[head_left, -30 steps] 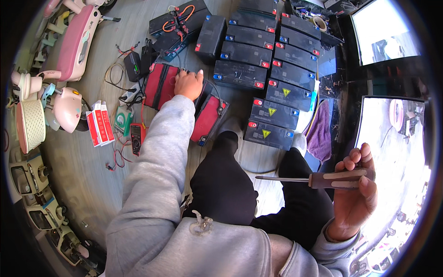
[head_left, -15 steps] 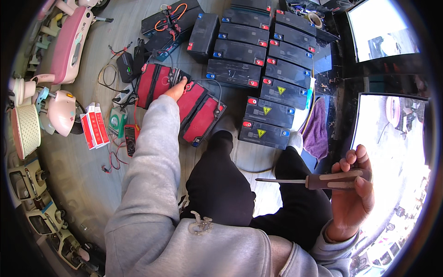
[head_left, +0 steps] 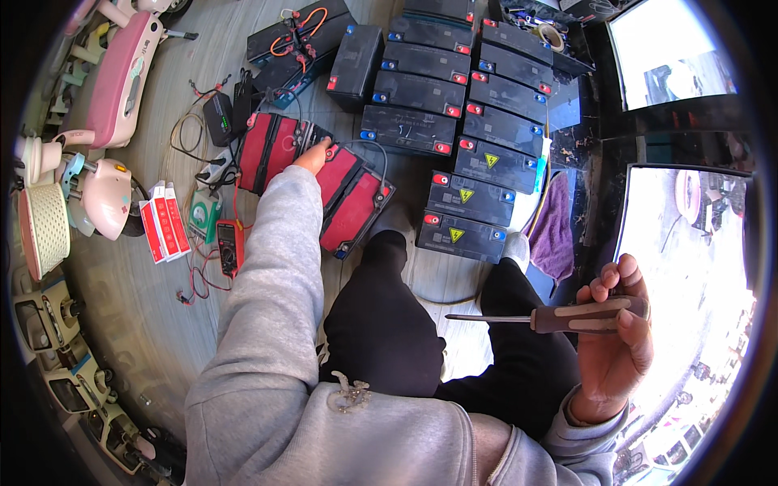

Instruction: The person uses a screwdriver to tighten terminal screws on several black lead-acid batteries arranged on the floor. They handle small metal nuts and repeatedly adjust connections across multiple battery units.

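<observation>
My right hand, raised at the right over the bright floor, holds a screwdriver by its brown handle. The blade points left, above my right leg. My left hand reaches forward onto a row of red-and-black batteries linked by cables. It appears closed at a terminal near the row's middle, with most fingers hidden. A dark cable arches over the batteries just right of that hand.
Black batteries with red and blue terminals stand in two columns ahead. A multimeter, red-and-white boxes and a charger lie left. More cabled batteries stand behind. A purple cloth lies right; pink ride-on vehicles line the left.
Both hands keep nearly the same places. The screwdriver has shifted very slightly left in the picture, still in my right hand.
</observation>
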Motion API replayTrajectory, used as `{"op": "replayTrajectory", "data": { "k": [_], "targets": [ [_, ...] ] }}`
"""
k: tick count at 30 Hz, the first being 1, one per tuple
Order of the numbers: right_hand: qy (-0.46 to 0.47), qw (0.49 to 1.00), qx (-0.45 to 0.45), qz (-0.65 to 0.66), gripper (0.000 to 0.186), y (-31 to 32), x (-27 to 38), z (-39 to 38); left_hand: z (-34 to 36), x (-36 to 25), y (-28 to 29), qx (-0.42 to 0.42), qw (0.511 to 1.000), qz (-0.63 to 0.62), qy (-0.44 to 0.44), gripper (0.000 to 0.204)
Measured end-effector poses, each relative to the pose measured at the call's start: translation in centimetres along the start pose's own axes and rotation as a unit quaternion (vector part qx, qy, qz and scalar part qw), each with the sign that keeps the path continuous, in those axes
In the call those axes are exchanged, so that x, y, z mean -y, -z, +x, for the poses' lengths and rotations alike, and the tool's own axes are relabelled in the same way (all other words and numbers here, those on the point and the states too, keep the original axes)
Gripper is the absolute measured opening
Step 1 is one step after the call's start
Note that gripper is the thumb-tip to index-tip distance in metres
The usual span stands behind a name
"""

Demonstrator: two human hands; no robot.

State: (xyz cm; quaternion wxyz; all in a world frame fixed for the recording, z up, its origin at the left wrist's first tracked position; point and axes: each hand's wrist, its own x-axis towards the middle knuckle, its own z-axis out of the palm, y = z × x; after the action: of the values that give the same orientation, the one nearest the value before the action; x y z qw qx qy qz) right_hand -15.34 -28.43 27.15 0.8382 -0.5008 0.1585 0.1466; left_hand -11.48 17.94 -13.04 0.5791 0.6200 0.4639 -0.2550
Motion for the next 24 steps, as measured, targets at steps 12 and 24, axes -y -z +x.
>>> {"op": "replayTrajectory", "data": {
  "k": [12,24],
  "targets": [
    [-0.006,1.000,0.010,-0.011,0.053,-0.5,-0.2,0.3,-3.4,-1.3,0.9,0.036,0.996,0.073,0.017,0.081],
    [-0.006,1.000,0.015,-0.006,0.053,-0.5,-0.3,0.3,-1.7,-0.2,0.5,-0.022,0.999,0.037,0.013,0.052]
  ]
}}
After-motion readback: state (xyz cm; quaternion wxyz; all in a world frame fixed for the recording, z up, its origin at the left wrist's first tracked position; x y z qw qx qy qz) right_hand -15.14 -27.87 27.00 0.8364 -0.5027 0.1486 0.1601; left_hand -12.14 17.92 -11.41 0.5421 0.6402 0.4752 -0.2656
